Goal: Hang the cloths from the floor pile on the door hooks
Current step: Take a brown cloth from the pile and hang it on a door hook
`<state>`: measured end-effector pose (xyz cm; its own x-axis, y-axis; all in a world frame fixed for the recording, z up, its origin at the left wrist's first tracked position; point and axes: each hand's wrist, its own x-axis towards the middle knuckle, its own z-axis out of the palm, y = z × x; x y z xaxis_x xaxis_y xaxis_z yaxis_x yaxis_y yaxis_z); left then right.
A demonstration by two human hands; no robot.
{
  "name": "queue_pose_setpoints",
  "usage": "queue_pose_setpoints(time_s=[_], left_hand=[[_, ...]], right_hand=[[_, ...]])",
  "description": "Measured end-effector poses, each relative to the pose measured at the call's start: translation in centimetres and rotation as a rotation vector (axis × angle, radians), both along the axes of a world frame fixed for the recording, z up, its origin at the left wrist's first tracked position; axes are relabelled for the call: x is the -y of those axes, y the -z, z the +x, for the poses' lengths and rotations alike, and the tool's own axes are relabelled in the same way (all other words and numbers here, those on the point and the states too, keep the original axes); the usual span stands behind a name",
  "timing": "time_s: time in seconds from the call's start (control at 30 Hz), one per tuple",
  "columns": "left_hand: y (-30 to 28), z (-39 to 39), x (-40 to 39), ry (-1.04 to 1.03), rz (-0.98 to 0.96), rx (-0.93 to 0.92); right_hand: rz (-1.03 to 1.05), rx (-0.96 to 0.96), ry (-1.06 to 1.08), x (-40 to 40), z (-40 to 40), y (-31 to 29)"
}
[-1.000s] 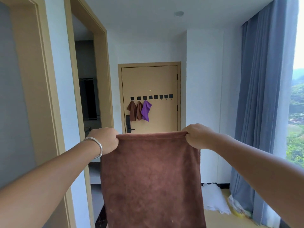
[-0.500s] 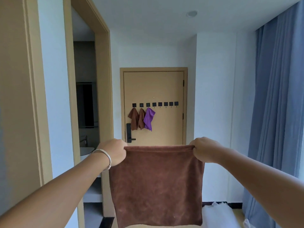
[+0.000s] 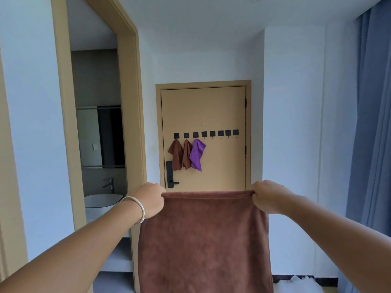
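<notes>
So, towel (image 3: 204, 240): big brown one, held up flat in front of the door (image 3: 224, 111), hanging straight down
Left hand (image 3: 149, 199): fingers curled tight round the top left corner, bracelet (image 3: 137, 206) on the wrist
Right hand (image 3: 267, 196): fingers pinching the top right corner
Hooks (image 3: 206, 134): black row across the door; the three nearest its handle side carry two brown cloths (image 3: 179, 154) and a purple cloth (image 3: 197, 154)
Curtain (image 3: 372, 123): blue, right of the door

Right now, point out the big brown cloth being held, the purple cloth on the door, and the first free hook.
big brown cloth (image 3: 203, 240): head view, middle of its hanging face.
purple cloth (image 3: 197, 154): head view, its middle fold.
first free black hook (image 3: 204, 134): head view, its square plate.
</notes>
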<state>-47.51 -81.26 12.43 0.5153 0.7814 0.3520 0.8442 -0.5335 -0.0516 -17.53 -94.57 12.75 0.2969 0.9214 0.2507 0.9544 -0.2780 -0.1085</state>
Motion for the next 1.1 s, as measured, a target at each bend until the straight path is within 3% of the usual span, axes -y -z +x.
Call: queue_pose_setpoints(time_s=[0.43, 0.83, 1.1], left_hand=[[-1.3, 15.1, -11.1, 0.015, 0.016, -0.004], [-0.2, 22.4, -20.9, 0.020, 0.032, -0.047], [0.6, 25.8, -32.8, 0.045, 0.055, -0.018]], right_hand=[[0.049, -0.025, -0.031, -11.0, 15.5, -1.6], [0.016, -0.049, -0.028, -19.9, 22.6, -0.6], [-0.006, -0.029, 0.025, -31.5, 25.3, -0.7]])
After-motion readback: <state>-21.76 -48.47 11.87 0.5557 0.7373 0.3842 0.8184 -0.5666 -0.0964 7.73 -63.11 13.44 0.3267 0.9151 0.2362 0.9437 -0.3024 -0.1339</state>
